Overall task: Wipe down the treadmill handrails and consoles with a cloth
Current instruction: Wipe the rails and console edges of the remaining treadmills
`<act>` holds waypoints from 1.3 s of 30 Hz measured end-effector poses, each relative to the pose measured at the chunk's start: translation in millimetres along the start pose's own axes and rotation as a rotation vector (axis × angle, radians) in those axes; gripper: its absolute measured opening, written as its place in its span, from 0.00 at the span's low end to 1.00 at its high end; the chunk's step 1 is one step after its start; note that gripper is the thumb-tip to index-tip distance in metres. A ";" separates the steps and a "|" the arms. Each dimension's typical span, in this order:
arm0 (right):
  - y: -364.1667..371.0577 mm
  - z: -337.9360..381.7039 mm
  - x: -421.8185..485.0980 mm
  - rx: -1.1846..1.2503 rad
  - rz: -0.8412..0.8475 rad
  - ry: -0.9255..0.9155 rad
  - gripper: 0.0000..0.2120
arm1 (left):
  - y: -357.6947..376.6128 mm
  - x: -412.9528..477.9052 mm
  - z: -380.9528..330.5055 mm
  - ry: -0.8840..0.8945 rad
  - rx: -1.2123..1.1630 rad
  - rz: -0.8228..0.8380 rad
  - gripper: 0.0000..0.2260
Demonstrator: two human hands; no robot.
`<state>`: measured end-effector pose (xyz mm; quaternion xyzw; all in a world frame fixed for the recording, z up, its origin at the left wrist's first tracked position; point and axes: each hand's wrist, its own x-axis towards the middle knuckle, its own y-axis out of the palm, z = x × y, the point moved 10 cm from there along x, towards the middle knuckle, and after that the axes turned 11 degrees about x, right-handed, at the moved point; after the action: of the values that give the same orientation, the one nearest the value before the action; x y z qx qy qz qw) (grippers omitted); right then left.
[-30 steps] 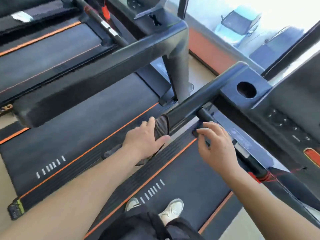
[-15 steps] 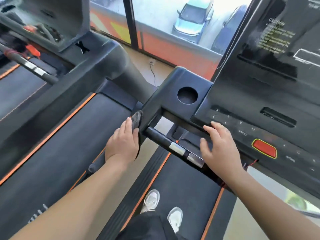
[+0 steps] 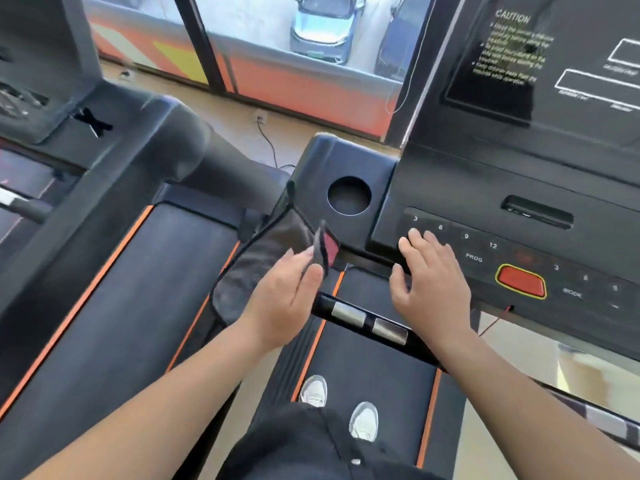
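My left hand (image 3: 282, 299) pinches a dark grey cloth (image 3: 266, 251) with a small red tag, which hangs unfolded against the left side of the black console (image 3: 360, 164). My right hand (image 3: 429, 278) rests flat with spread fingers on the console's button panel, just left of the red stop button (image 3: 520, 281). The front handlebar (image 3: 367, 322) with two silver sensor plates runs below both hands. A round cup-holder hole (image 3: 349, 195) sits above the cloth. The display screen (image 3: 554, 64) with caution text rises at the upper right.
A second treadmill's handrail (image 3: 104, 188) and belt (image 3: 138, 289) lie close on the left. My white shoes (image 3: 339, 407) stand on the belt below. Windows (image 3: 311, 36) ahead show parked cars, with a cable on the floor.
The view has swung up toward the console. My left hand has come off the handrail's side and lifted the cloth, which now hangs open. My right hand stays on the button panel.
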<state>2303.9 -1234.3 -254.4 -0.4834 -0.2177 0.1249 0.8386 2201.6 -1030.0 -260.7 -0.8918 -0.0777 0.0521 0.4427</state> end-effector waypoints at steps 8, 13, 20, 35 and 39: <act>-38.1 -29.4 -77.3 0.150 0.047 0.091 0.22 | 49.9 23.3 -19.6 0.201 0.781 0.005 0.13; -30.6 -70.3 -130.2 -0.029 0.258 0.278 0.39 | 88.2 16.4 -57.9 0.228 0.789 0.017 0.17; -27.1 -77.5 -134.9 -0.076 0.247 0.295 0.27 | 78.7 4.1 -49.7 0.557 0.687 0.067 0.15; -19.0 -79.3 -121.1 -0.139 0.433 0.405 0.17 | 134.1 -21.7 -104.7 0.581 0.544 0.063 0.18; -22.4 -80.3 -117.4 -0.059 0.451 0.492 0.22 | 64.1 -7.4 -22.5 0.371 0.622 -0.095 0.17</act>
<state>2240.3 -1355.6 -298.9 -0.5592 0.1004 0.1807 0.8028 2203.9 -1087.2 -298.1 -0.7042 -0.0178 -0.1103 0.7012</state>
